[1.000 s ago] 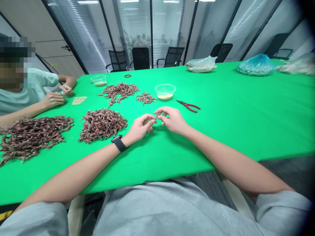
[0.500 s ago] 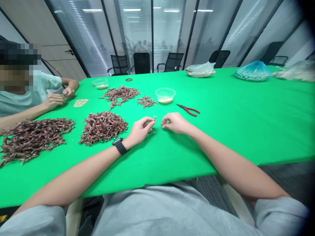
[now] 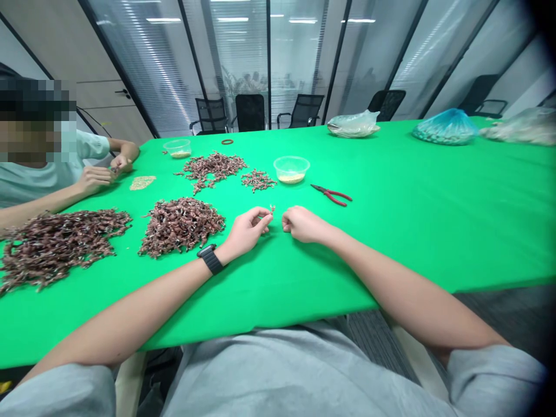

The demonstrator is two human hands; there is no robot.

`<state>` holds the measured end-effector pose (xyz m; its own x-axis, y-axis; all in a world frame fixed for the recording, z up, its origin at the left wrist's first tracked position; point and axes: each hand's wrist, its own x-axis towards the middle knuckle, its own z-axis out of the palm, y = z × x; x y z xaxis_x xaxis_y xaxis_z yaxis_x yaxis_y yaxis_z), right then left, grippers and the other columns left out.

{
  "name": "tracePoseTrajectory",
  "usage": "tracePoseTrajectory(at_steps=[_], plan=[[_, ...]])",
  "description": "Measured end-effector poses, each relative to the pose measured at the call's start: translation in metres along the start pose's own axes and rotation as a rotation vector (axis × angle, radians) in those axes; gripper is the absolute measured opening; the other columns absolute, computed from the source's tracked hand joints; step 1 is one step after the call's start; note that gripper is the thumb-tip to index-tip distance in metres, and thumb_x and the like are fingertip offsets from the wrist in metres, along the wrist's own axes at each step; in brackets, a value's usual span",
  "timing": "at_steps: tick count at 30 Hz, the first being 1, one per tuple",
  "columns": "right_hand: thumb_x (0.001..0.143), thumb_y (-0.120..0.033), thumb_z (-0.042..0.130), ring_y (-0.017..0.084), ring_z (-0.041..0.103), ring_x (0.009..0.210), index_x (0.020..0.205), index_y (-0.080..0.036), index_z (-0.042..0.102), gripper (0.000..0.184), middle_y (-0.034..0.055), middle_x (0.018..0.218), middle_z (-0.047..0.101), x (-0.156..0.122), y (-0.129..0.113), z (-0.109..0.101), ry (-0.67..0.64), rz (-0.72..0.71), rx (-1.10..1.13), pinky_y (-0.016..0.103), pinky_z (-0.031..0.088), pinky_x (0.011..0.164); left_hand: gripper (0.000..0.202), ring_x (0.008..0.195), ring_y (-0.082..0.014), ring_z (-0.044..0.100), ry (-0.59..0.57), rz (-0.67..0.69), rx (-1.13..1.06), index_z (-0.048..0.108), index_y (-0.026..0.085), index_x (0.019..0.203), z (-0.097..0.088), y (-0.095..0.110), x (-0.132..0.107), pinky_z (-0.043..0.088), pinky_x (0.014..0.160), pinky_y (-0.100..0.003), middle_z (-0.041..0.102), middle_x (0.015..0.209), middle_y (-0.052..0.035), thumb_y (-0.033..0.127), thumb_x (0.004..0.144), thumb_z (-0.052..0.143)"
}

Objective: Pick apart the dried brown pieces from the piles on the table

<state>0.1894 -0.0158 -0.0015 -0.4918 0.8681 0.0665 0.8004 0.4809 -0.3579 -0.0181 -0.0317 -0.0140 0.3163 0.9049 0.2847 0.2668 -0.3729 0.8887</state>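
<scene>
Brown and tiny, a piece (image 3: 272,208) is pinched between the left hand's (image 3: 248,228) thumb and fingers, just above the green cloth (image 3: 269,284). The nearby right hand (image 3: 304,225) is curled inward; whether it grips anything, I cannot tell. Beyond sit a clear bowl (image 3: 292,165) and red-handled pliers (image 3: 333,196).

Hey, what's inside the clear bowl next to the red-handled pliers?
The clear bowl holds a shallow layer of pale yellow bits, too small to identify; whatever lies beneath their surface is covered.
</scene>
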Motion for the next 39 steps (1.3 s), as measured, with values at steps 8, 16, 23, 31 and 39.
tracePoseTrajectory(at_steps=[8, 16, 23, 31, 39], plan=[[0.079, 0.000, 0.060, 0.016, 0.059, 0.075, 0.078, -0.015, 0.068, 0.018, 0.0055, 0.082, 0.071, -0.001, 0.006, -0.012, 0.083, 0.033, 0.064, 0.024, 0.038, 0.066, 0.036, 0.068, -0.0130, 0.065, -0.001, 0.003, -0.003, 0.065, 0.017, 0.105, 0.000, -0.006, 0.000, 0.052, 0.064, -0.024, 0.068, 0.079, -0.0024, 0.050, 0.092, 0.061], [0.078, -0.012, 0.074, 0.015, 0.061, 0.077, 0.083, -0.017, 0.074, 0.007, 0.0030, 0.084, 0.073, -0.002, 0.006, -0.013, 0.004, -0.016, 0.072, 0.023, 0.038, 0.068, 0.035, 0.068, -0.0129, 0.065, -0.006, 0.001, -0.010, 0.064, 0.016, 0.105, 0.000, -0.003, 0.000, 0.051, 0.064, -0.024, 0.068, 0.078, -0.0023, 0.048, 0.092, 0.061], [0.074, -0.002, 0.061, 0.018, 0.059, 0.082, 0.084, -0.017, 0.067, 0.019, 0.0064, 0.086, 0.069, -0.006, -0.006, -0.008, -0.050, -0.018, -0.110, 0.025, 0.034, 0.067, 0.034, 0.067, -0.0125, 0.064, -0.011, 0.002, -0.013, 0.064, 0.016, 0.105, -0.001, -0.002, 0.000, 0.051, 0.064, -0.024, 0.067, 0.078, -0.0022, 0.048, 0.092, 0.061], [0.079, -0.002, 0.050, 0.017, 0.050, 0.076, 0.078, -0.018, 0.052, 0.016, 0.0038, 0.080, 0.059, -0.001, -0.012, -0.002, 0.162, 0.019, 0.147, 0.026, 0.034, 0.066, 0.038, 0.070, -0.0125, 0.066, -0.045, 0.000, -0.120, 0.062, 0.015, 0.106, 0.000, -0.002, 0.000, 0.053, 0.067, -0.025, 0.069, 0.083, -0.0034, 0.050, 0.092, 0.061], [0.086, -0.012, 0.051, 0.015, 0.046, 0.070, 0.077, -0.020, 0.048, 0.013, -0.0013, 0.072, 0.053, 0.006, -0.013, 0.007, 0.324, 0.052, 0.362, 0.026, 0.032, 0.066, 0.036, 0.078, -0.0129, 0.067, -0.101, 0.017, -0.287, 0.062, 0.015, 0.106, 0.003, 0.004, -0.004, 0.055, 0.072, -0.026, 0.071, 0.098, -0.0072, 0.046, 0.089, 0.068]])
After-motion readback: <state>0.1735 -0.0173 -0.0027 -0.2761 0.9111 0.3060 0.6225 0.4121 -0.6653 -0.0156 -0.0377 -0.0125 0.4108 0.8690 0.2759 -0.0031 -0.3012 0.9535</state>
